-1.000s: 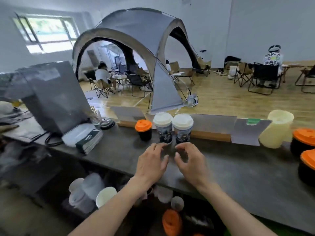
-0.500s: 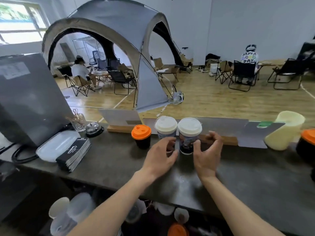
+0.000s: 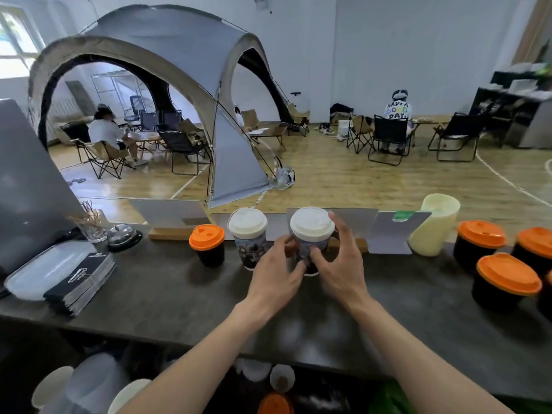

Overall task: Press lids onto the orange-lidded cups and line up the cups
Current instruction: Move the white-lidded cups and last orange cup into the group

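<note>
Two printed cups with white lids stand at the back of the dark counter [image 3: 179, 294]. My left hand [image 3: 276, 271] and my right hand [image 3: 339, 264] both grip the right white-lidded cup [image 3: 312, 231] around its lower body. The left white-lidded cup [image 3: 247, 234] stands a short gap away on its left. A small black cup with an orange lid [image 3: 206, 245] stands further left. At the right, three larger black cups carry orange lids: one at the back [image 3: 479, 242], one in front [image 3: 506, 279], one near the edge [image 3: 536, 249].
A pale yellow tumbler [image 3: 433, 225] leans beside grey card stands [image 3: 397, 231] along the counter's back edge. A service bell [image 3: 122, 234], a glass of sticks [image 3: 91, 224], a clear tray [image 3: 44, 267] and a stack of black booklets [image 3: 82, 280] lie at the left. Spare cups and lids sit below the counter.
Both hands reached forward from the counter and closed on the right white-lidded cup. That cup now stands apart from the left one. The view has swung right, showing more orange-lidded cups.
</note>
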`<state>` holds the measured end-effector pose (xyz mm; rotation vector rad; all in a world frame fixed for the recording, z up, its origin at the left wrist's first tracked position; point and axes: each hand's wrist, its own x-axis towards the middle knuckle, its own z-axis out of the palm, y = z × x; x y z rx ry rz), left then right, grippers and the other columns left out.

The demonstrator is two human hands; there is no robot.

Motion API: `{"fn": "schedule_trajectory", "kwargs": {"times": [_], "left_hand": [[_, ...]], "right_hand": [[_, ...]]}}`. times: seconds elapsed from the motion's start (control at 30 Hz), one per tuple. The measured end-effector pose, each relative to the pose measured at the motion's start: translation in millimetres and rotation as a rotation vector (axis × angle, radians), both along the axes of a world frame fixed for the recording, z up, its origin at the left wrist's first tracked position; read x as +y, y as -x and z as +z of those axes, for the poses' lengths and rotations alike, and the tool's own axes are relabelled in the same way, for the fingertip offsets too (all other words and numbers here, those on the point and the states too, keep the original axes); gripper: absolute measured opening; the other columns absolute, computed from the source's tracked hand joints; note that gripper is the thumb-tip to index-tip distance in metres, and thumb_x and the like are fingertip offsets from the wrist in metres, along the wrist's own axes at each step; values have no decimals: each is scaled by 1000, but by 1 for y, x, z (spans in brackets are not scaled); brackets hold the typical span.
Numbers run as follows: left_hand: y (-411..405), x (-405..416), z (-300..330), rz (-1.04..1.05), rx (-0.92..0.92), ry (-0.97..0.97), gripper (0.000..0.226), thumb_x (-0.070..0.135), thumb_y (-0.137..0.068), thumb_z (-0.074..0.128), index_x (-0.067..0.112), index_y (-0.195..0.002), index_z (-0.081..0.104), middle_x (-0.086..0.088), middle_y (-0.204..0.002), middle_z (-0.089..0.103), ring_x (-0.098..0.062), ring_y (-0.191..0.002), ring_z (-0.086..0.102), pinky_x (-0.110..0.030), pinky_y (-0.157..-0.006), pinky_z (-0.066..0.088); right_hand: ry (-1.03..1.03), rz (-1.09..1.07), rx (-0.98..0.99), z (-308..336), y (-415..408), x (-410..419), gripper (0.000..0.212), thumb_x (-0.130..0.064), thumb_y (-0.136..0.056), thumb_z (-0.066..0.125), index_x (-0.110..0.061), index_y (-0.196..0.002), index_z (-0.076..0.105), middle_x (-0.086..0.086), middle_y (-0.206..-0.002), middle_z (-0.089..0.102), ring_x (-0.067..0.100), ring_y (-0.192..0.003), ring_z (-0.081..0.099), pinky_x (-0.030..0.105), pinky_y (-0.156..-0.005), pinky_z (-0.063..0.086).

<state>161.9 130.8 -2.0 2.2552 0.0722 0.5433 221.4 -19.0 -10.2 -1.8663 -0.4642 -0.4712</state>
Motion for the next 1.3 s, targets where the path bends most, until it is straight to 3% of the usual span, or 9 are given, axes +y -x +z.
{"fn": "schedule_trajectory", "kwargs": {"times": [0.13,0.23,0.37,0.6,0.73,0.83,1.03,1.17,1.3], "left_hand": [[11,-46,2,-13,-35,29,41,30,-90,74,30,-126,54,12,-111,72,0,-103,67,-36,-91,60],[19,-91,0,-37,-54,89,43,26,-89,75,31,-125,52,13,-107,71,1,-100,67,-36,-88,61],[34,-155,-12,-21,-18,127,71,32,-92,74,27,-151,35,10,-114,64,-1,-106,65,-28,-87,60],[53,-227,-26,34,19,67,86,27,-94,72,32,-161,18,9,-139,44,12,-116,49,-10,-89,50],[55,-231,-19,50,55,48,88,32,-93,73,37,-159,16,0,-143,47,-6,-119,57,-34,-94,59],[59,-226,-6,94,55,-117,95,45,-90,72,26,-162,12,-1,-158,34,-17,-137,47,-40,-104,52],[49,-226,22,-35,-40,-702,83,34,-97,46,9,-164,5,-5,-173,-2,-16,-159,-8,-39,-130,7],[44,-225,15,-40,23,-729,75,38,-94,22,8,-163,18,-8,-171,15,-17,-159,12,-39,-129,16],[41,-223,16,-54,16,-745,69,35,-101,36,9,-163,19,-9,-171,18,-17,-158,13,-31,-129,7]], "right_hand": [[-21,42,17,-2,13,-58,87,-21,-79,76,-37,-152,33,-7,-144,52,17,-129,55,44,-105,52],[6,46,18,-2,25,-105,89,-25,-78,77,-31,-155,33,-13,-150,46,11,-137,47,42,-111,48],[11,57,35,-5,41,-161,88,-22,-80,81,-23,-155,35,-13,-151,44,1,-138,41,26,-114,40],[46,132,51,-21,50,-227,89,-27,-78,85,-32,-152,35,-13,-151,46,10,-137,48,46,-105,51],[95,171,66,-16,54,-238,93,-30,-78,84,-32,-154,31,-8,-152,45,6,-139,45,39,-112,45],[168,151,-29,-3,55,-245,87,-34,-85,73,-29,-157,25,-5,-158,36,9,-145,37,37,-117,40],[546,195,-242,40,34,-244,64,-31,-101,31,-15,-162,20,-2,-170,15,4,-156,3,38,-128,17],[621,201,-119,30,31,-235,64,-40,-101,20,-16,-159,30,-1,-166,29,6,-153,21,37,-125,24],[645,192,-82,34,34,-233,64,-41,-101,20,-15,-158,34,0,-165,32,7,-151,27,27,-124,23]]}}
